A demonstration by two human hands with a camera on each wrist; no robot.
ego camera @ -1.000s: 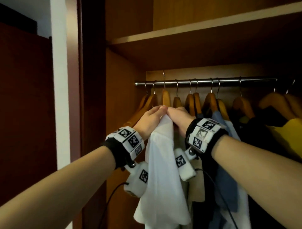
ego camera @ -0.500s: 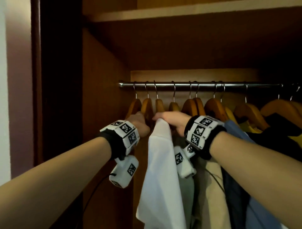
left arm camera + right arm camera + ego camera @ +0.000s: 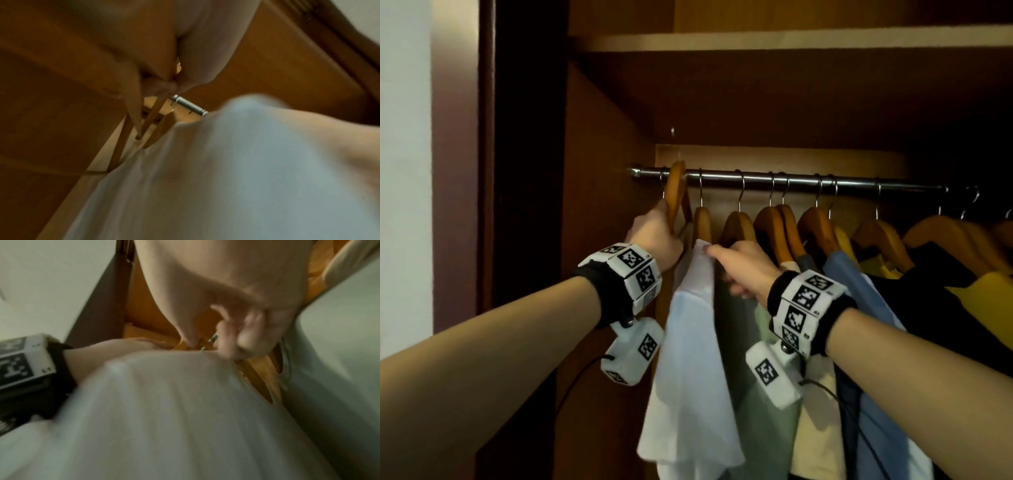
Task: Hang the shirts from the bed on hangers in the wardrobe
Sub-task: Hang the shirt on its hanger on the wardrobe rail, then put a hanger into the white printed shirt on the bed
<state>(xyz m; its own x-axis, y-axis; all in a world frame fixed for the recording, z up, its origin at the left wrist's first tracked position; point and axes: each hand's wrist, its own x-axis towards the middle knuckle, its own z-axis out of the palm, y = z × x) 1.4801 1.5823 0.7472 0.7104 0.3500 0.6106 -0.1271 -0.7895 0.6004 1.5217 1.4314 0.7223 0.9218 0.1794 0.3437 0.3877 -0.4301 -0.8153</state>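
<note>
Head view: wardrobe fills the frame; its rail runs left to right across the middle, slightly lower toward the right. Hanging shirts occupy the lower centre and right. White shirt hangs with its long axis vertical, shoulder uppermost at centre frame, hem toward the lower edge. Left hand, centre left, grasps a bare wooden hanger raised across the rail's left end, long axis near vertical, hook pointing up above the rail. Right hand, fingers curled, touches the white shirt's top edge; whether it pinches the cloth cannot be told here.

Left wrist view, blurred: fingers closed round the hanger arms, with the rail end behind, centre frame.

Right wrist view, blurred: curled fingers at the shirt's upper fold; grip unclear.
</note>
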